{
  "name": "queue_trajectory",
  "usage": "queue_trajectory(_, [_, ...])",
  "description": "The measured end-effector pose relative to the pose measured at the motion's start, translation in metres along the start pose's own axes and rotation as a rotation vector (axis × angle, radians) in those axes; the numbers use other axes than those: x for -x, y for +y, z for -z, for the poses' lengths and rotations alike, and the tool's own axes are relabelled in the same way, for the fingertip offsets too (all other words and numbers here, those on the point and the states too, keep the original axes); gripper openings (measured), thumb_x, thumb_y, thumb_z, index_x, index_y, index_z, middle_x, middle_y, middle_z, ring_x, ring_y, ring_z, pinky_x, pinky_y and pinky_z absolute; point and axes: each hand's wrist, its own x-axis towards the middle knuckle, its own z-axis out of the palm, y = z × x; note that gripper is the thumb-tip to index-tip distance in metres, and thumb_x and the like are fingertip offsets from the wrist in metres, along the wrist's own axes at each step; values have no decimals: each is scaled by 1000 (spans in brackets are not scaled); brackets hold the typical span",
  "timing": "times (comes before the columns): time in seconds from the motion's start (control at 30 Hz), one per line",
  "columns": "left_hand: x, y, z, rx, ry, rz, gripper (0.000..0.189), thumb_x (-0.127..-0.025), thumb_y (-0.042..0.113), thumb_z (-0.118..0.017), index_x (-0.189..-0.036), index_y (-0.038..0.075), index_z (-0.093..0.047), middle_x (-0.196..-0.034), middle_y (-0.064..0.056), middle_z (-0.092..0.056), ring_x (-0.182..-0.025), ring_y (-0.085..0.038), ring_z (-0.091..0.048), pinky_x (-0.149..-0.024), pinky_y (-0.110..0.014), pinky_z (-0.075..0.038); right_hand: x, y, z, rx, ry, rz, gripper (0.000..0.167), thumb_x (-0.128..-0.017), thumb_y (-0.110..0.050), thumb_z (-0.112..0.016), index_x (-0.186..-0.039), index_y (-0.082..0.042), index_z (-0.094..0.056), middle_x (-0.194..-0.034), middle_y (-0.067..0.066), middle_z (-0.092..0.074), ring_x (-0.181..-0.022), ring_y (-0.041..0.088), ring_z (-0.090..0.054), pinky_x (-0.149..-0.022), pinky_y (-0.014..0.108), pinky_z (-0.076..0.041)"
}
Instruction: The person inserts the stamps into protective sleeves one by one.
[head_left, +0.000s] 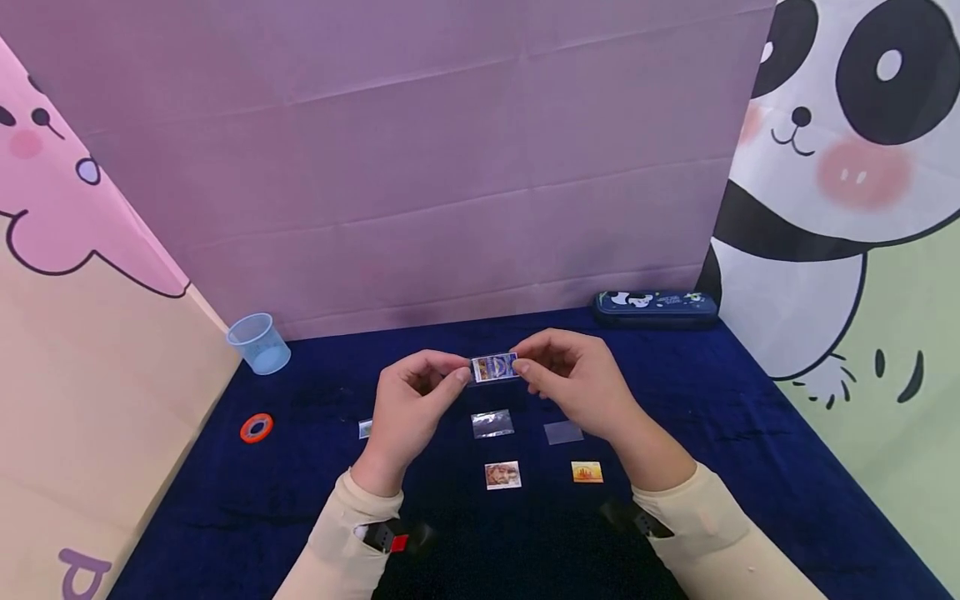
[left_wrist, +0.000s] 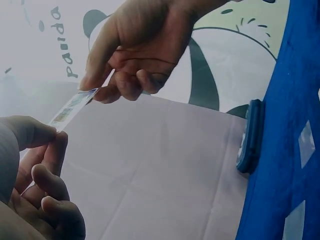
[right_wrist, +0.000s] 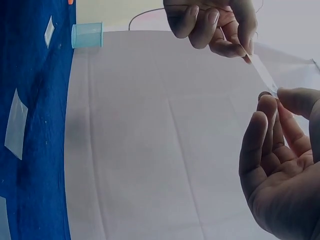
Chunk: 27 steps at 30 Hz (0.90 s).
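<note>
Above the table, a blue postage stamp [head_left: 495, 367] with a white edge is held up, seemingly inside a clear sleeve. My left hand [head_left: 411, 406] pinches its left end between thumb and fingertips. The opposite end is pinched by my right hand [head_left: 581, 379]. Seen from the left wrist, the stamp [left_wrist: 70, 111] is nearly edge-on between the two hands. Below on the cloth lie a clear sleeve [head_left: 492, 423] and a second sleeve [head_left: 563, 432]. Nearer me are a brownish stamp [head_left: 502, 475] and a yellow-orange stamp [head_left: 587, 472]. Another small piece [head_left: 365, 428] is partly hidden by my left hand.
A blue see-through cup [head_left: 258, 346] stands at the back left of the dark blue cloth, with an orange-red ring [head_left: 257, 428] in front of it. At the back right, a dark blue pencil case [head_left: 655, 308] lies against the purple backdrop [head_left: 450, 183].
</note>
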Motion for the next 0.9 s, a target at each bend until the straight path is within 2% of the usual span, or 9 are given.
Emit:
queue_trajectory(0.13, [-1,0,0,16,10,10,10,-97,10,-77,-106,8,-80,-85,-8,-69,-63,-16,-46,-57,-26,-37,1,1,2,-4,15,-16,10,-102,-15,-71,-110,-10,-75,-90,12,-69,-73,24,-65,-65,31,-56])
queue_trajectory(0.27, [-1,-2,-1,22,5,11,11,-96,10,-77,-107,7,-80,-87,-8,-71,-64,-16,-48,-57,-26,-38,1,0,1,6,25,-24,11,-102,-15,-71,-110,-10,-76,-90,7,-68,-73,23,-64,-65,30,-56])
queue_trajectory(0.63, [0,-8,-2,23,-18,9,11,-97,9,-76,-107,7,-79,-89,-8,-71,-66,-17,-49,-59,-25,-39,1,4,-1,6,9,-41,8,-101,-15,-72,-108,-14,-76,-86,7,-67,-70,26,-64,-60,32,-55])
queue_trajectory(0.9, [0,-9,-1,35,-8,19,11,-97,8,-76,-107,6,-79,-90,-8,-72,-66,-16,-49,-59,-25,-40,0,7,1,-7,-62,-65,12,-103,-13,-68,-112,-9,-77,-90,9,-67,-74,32,-64,-61,30,-54])
